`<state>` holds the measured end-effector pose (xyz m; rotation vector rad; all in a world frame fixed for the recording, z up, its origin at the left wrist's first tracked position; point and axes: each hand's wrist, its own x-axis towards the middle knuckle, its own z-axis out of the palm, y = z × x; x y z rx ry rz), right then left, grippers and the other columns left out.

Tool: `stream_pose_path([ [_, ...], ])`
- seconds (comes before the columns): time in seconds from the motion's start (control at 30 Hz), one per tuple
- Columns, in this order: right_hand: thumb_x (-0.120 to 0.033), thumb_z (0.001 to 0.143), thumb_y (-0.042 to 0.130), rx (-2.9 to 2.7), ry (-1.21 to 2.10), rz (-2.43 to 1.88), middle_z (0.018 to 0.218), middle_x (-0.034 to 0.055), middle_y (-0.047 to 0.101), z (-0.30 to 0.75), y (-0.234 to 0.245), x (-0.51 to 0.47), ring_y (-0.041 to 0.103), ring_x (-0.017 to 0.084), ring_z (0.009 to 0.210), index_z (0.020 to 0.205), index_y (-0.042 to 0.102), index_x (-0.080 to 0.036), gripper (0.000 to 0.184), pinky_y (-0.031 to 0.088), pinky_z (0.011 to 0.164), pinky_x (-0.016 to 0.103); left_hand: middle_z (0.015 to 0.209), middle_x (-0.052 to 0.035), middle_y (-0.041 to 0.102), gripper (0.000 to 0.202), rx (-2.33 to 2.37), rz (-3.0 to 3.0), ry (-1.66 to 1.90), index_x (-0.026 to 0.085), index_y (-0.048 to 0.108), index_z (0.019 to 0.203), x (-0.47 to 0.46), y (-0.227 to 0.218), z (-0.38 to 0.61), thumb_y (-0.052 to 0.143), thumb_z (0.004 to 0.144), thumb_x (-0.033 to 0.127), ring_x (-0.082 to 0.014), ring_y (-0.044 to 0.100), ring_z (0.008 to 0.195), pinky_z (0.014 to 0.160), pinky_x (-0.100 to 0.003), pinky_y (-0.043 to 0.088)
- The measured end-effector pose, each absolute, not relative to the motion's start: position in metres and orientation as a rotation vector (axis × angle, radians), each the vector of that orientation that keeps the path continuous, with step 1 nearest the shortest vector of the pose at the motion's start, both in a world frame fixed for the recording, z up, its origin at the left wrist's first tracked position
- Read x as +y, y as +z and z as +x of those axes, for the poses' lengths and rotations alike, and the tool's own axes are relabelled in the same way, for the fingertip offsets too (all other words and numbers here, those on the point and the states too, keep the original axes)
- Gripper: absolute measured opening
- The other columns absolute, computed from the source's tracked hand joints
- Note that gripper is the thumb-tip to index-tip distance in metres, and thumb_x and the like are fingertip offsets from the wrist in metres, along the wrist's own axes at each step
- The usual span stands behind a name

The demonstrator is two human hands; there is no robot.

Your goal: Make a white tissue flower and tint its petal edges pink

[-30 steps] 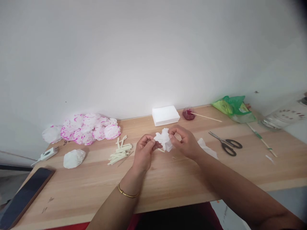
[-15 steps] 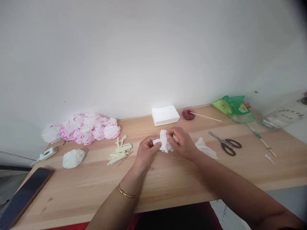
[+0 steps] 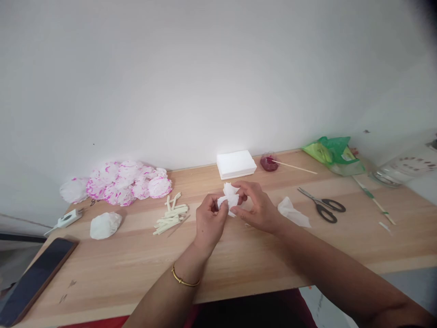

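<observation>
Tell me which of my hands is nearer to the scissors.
Right. Your right hand is to the left of the scissors, with a loose tissue lying between them. Your left hand is farther away, on the other side of the right hand.

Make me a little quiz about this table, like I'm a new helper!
1. True or false: the scissors lie to the right of the white stack.
2. What is between the left hand and the right hand?
A) a phone
B) a crumpled white piece
C) a green bag
3. Fill in: the heap of ruffled white balls has ____ streaks.

Key: 1. True. 2. B. 3. Pink.
</observation>
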<state>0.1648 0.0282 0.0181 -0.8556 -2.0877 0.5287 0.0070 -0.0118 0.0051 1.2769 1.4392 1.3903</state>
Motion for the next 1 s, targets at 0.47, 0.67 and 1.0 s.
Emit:
stream_pose_path([
  [0.47, -0.016, 0.086, 0.051, -2.121, 0.433, -0.856, 0.075, 0.0001, 0.058, 0.169, 0.015, 0.039, 0.056, 0.018, 0.073, 0.114, 0.048, -0.023, 0.03, 0.04, 0.082, 0.039, 0.072, 0.0001, 0.064, 0.022, 1.241, 1.144, 1.278, 0.016, 0.061, 0.084, -0.001, 0.014, -0.009, 0.068, 0.074, 0.034, -0.0108, 0.057, 0.063, 0.059, -0.022, 0.044],
  [0.67, -0.018, 0.086, 0.049, -2.081, 0.528, -0.868, 0.073, -0.0011, 0.057, 0.165, 0.016, 0.034, 0.055, 0.016, 0.069, 0.114, 0.047, -0.024, 0.028, 0.042, 0.08, 0.036, 0.086, -0.0035, 0.067, 0.038, 1.086, 1.05, 1.28, 0.016, 0.057, 0.099, -0.004, 0.016, 0.004, 0.074, 0.068, 0.03, -0.0139, 0.062, 0.075, 0.069, -0.026, 0.049],
  [1.0, -0.022, 0.088, 0.048, -1.978, 0.69, -0.893, 0.071, -0.0018, 0.056, 0.17, 0.018, 0.039, 0.053, 0.015, 0.066, 0.112, 0.048, -0.022, 0.024, 0.044, 0.07, 0.03, 0.085, -0.0014, 0.068, 0.031, 1.034, 1.02, 1.25, 0.017, 0.058, 0.098, -0.003, 0.011, 0.002, 0.071, 0.071, 0.025, -0.0116, 0.06, 0.072, 0.068, -0.023, 0.044],
])
